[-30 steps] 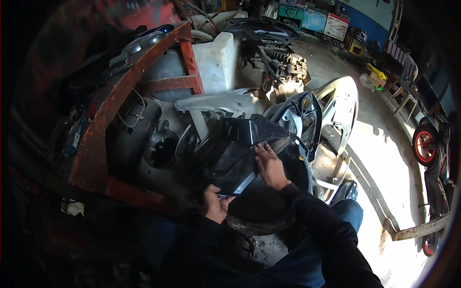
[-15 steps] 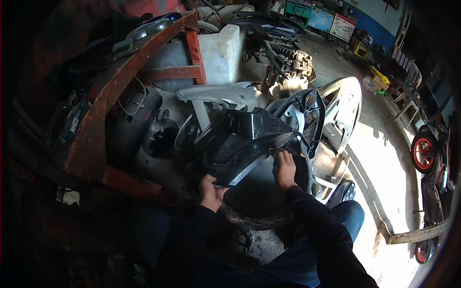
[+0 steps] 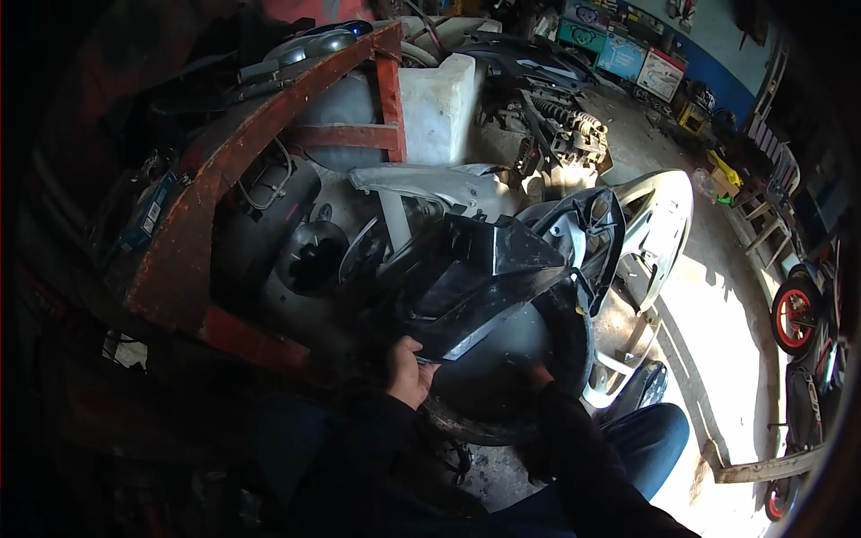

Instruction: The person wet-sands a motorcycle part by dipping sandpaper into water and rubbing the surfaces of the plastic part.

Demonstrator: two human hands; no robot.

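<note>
A black angular plastic panel (image 3: 484, 278) lies tilted over the left part of a round dark basin (image 3: 484, 426) that holds murky liquid. My left hand (image 3: 410, 373) grips the panel's lower left edge, thumb on top. Low over the basin's right side is my right hand (image 3: 540, 375), mostly dark, its fingers hidden in shadow or in the liquid. It is apart from the panel. The panel's upper right end lies by the basin's far rim.
A red wooden frame (image 3: 260, 121) stands at the left, by a dark cylinder tank (image 3: 269, 211). Grey and black fairings (image 3: 659, 233) lie beyond the basin, near a dirty engine part with a spring (image 3: 574, 134). A motorcycle wheel (image 3: 794, 314) is at the far right.
My right hand has left the panel's right edge and moved down into the basin. My left hand keeps its hold. The whole view has shifted slightly.
</note>
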